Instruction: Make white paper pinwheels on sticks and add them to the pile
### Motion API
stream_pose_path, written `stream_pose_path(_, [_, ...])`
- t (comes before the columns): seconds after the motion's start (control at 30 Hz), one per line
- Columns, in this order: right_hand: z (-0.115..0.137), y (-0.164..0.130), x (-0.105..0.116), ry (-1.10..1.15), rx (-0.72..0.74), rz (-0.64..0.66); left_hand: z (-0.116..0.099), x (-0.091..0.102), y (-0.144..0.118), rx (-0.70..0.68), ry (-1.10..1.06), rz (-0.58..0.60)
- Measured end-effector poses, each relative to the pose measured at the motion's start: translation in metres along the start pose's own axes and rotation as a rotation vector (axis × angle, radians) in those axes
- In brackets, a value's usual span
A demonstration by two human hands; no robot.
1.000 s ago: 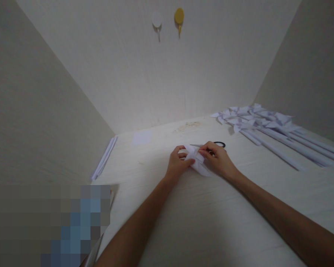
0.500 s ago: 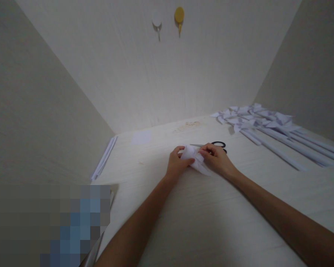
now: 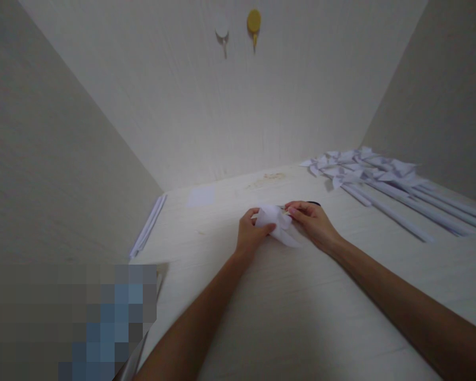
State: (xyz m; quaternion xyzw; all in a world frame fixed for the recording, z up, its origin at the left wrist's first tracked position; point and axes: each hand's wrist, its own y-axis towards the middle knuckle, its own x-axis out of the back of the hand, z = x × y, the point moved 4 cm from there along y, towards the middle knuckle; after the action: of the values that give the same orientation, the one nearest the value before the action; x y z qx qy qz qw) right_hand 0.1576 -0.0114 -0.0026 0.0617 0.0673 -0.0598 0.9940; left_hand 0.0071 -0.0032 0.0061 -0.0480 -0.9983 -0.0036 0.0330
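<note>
A white paper pinwheel (image 3: 273,216), its corners folded in towards the middle, is pinched by my left hand (image 3: 252,233), thumb in front and fingers behind. At its right side is my right hand (image 3: 311,222), closed in a pinch on a thin pale stick (image 3: 287,212) whose tip meets the paper near its middle. What the stick is made of is too small to tell. Behind my right hand lie scissors with a black handle (image 3: 314,203), mostly covered by it.
Several finished paper pinwheels (image 3: 341,179) on rolled paper sticks (image 3: 388,211) lie in a pile at the right. Two or so paper rolls (image 3: 148,226) lie along the left edge. A small paper square (image 3: 200,196) lies at the back left. Walls enclose the white tabletop (image 3: 269,307).
My right hand has drawn slightly right from the paper, so the thin stick shows and the scissors are more hidden. The pinwheel has turned a little in my left hand.
</note>
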Motion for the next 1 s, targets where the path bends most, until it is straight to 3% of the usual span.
stream_pose_path(0.27, [0.002,0.000,-0.002,0.112,-0.015,0.039,0.001,0.001,-0.001,-0.029,0.002,-0.069])
stream_pose_path(0.5, [0.000,0.000,0.001,0.013,0.034,0.005,0.000,0.004,-0.002,-0.011,0.016,-0.126])
stream_pose_path(0.73, [0.012,-0.002,0.003,-0.404,0.380,-0.055,0.000,0.003,-0.002,-0.089,0.058,-0.107])
stream_pose_path(1.0, [0.027,-0.019,-0.014,-0.689,0.570,0.077,0.001,0.002,-0.002,-0.155,0.154,-0.126])
